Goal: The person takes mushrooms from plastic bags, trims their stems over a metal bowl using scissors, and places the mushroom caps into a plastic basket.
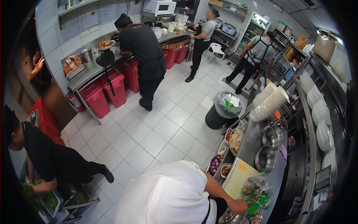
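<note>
Neither my left hand nor my right hand can be seen. Nearest to me, a person in a white top (162,192) is bent over at the bottom, seen from behind. That person's hand (238,206) is at plastic bags with green print (257,201) on the counter, beside a metal bowl (238,218). What the fingers hold is too small to make out. Just above lie a stained cutting board (238,177), a bowl of purple onions (216,163) and a small bowl of brown food (225,170).
Steel bowls (265,158), stacked white bowls (270,102) and a shelf of plates (322,136) line the right. A lined bin (220,115) stands on the tiled floor (160,128). Several people work around; one at left (56,158) handles greens. Red bins (95,99) sit under the far counter.
</note>
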A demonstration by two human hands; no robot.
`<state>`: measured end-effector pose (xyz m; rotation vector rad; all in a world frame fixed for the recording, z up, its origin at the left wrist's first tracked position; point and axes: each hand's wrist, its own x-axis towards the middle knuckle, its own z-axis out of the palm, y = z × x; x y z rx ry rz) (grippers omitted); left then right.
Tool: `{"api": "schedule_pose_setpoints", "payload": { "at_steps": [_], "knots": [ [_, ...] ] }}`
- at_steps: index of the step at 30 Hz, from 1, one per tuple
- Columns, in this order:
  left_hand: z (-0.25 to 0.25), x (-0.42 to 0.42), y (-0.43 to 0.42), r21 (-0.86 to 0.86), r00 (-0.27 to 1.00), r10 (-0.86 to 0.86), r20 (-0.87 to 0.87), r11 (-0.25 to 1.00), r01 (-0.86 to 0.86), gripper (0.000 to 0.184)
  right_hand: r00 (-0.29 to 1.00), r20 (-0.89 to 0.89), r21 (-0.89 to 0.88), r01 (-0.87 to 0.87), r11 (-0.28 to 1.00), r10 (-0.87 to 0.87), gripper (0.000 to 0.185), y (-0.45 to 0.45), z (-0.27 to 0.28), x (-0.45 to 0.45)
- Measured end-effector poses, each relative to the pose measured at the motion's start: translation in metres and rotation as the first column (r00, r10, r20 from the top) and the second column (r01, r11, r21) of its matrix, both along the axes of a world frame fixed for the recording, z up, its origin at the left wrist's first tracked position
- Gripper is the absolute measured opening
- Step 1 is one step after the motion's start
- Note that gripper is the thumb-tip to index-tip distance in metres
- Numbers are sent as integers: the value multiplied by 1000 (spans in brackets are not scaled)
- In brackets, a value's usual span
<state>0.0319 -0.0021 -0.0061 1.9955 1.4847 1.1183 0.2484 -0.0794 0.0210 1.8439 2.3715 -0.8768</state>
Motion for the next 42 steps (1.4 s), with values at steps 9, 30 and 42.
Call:
{"api": "schedule_pose_setpoints", "payload": {
  "at_steps": [9,30,42],
  "knots": [
    [-9,-3,6,-10,997,64,48,998,-63,14,1000,15,313,12,950,-18,54,-47,65,-52],
    [17,-50,5,-449,902,-45,430,856,257,33,971,-137,431,236,871,-195,50,-35,33,-62],
    [25,-37,1,-403,945,-156,288,875,267,32,983,-101,468,185,864,-155,48,-26,27,-58]
  ]
}}
